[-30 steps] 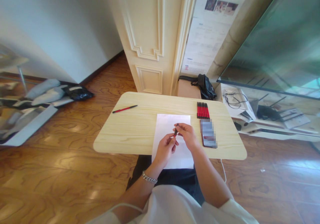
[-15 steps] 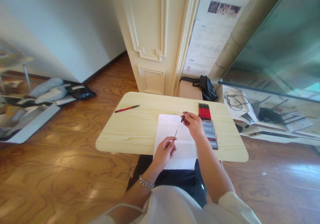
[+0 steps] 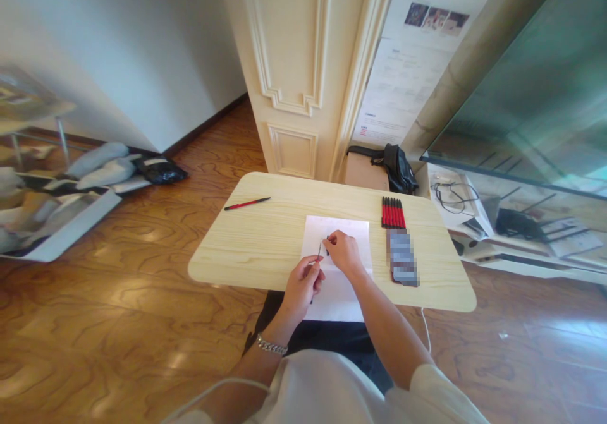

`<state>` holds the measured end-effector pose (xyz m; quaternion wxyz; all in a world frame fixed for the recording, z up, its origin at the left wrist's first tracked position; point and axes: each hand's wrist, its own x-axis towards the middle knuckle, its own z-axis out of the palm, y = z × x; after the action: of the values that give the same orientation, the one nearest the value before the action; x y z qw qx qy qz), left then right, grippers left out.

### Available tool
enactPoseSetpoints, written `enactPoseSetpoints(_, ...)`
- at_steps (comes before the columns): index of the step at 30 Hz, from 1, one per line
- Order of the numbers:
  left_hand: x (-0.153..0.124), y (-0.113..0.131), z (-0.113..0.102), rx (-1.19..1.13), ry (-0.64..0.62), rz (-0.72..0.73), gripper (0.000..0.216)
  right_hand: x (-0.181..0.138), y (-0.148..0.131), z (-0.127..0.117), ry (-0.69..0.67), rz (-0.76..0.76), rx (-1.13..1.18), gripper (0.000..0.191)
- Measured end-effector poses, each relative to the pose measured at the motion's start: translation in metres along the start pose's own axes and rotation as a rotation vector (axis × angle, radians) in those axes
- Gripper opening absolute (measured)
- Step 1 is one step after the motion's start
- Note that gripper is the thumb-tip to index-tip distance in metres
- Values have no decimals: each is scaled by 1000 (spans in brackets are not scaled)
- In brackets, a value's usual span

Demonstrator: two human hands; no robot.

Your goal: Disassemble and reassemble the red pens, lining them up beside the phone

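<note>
My left hand [image 3: 303, 280] pinches a thin pen [image 3: 317, 253] over a white sheet of paper [image 3: 348, 231] on a light wooden table [image 3: 265, 234]. My right hand [image 3: 344, 253] is closed on a small dark pen cap [image 3: 327, 242], held right at the pen's tip. A bracelet sits on my left wrist. Both hands are over the left half of the paper.
A row of several red and black pens [image 3: 392, 213] lies at the table's far right, with a phone [image 3: 403, 258] just below it. One red pen [image 3: 247, 204] lies alone at the far left. A black bag [image 3: 397, 168] and a low shelf [image 3: 512, 234] stand beyond.
My hands pulled apart, the right one lifting the cap away from the pen. Now the right hand has come back down and left, with the cap at the pen's tip.
</note>
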<state>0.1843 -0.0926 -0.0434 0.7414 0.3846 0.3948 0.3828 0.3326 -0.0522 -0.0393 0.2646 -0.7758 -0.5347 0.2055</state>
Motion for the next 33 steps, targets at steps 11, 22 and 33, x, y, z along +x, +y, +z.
enactPoseSetpoints(11,1,-3,-1,1,13,23,41,1,-9,-1,7,-26,3,22)
enactPoseSetpoints(22,2,-8,18,71,-78,11,35,-20,11,-25,-48,18,599,32)
enactPoseSetpoints(33,-2,-10,12,91,-44,6,36,-5,21,-16,-26,72,-201,28)
